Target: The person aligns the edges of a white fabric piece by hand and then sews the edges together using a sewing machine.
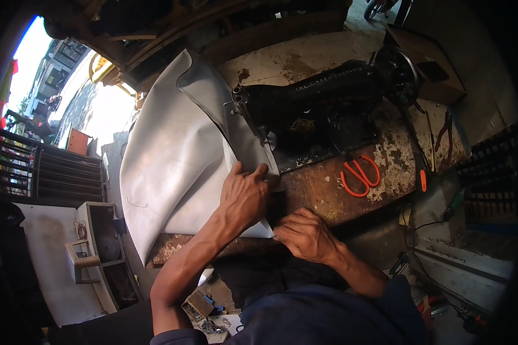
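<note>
- Left hand (244, 195): laid over the sheet, fingers bent and fingertips pressing down; whether it also pinches a fold, I cannot tell.
- Right hand (308, 234): just right of and nearer the body than the left, fingers bunched together, pinching the sheet's near corner.
- White sheet (167, 161): under the left hand, spreading well out to its left and beyond it, one dark-lined edge curling up ahead of the fingers.
- Black sewing machine (322, 123): directly ahead of both hands, its needle end close to the left fingertips and blocking the way forward.
- Scissors (360, 175) with orange handles: ahead and to the right of the right hand, handles toward it, blades partly hidden near the machine.
- Worn wooden bench (322, 198): beneath all of these, its paint flaking.
- Orange-handled tool (423, 180): farther right of the hands, at the bench's edge.
- Brown box (437, 75): well beyond the right hand, behind the handwheel (400, 72).
- Pale cabinet (103, 253): well left of the hands, below bench level.
</note>
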The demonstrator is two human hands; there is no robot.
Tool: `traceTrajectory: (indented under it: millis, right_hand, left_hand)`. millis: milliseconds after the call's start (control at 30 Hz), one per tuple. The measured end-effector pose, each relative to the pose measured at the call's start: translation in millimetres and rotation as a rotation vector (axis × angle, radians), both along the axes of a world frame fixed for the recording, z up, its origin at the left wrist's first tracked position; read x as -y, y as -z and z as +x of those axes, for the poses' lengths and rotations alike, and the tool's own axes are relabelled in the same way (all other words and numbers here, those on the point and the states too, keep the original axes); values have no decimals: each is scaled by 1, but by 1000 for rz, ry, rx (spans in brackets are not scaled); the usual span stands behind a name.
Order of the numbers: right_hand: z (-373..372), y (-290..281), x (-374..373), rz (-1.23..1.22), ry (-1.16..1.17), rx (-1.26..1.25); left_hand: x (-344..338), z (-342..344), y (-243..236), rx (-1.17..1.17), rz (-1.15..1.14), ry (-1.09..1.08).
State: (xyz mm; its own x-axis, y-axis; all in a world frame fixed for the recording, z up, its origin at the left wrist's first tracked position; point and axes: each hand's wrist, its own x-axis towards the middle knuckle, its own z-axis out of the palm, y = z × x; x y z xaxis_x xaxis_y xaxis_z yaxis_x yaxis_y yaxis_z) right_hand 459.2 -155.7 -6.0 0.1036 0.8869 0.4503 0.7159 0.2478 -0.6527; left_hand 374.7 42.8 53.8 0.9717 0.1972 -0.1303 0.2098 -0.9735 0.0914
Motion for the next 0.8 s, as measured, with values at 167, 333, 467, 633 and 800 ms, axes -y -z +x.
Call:
traceTrajectory:
  millis: [167, 333, 467, 633, 800]
  right_hand:
    - [-4, 2, 3, -80, 8, 6]
    - [4, -11, -10, -49, 104, 96]
    - [2, 7, -2, -51, 49, 115]
    - [-4, 2, 0, -7, 45, 141]
    - [-6, 5, 6, -9, 67, 147]
  left_hand:
    - [12, -18, 8, 215, 37, -31]
    - [5, -28, 36, 282, 32, 16]
    - [7, -27, 36, 309, 34, 19]
    - [11, -26, 36, 322, 53, 9]
    - [8, -27, 36, 302, 66, 39]
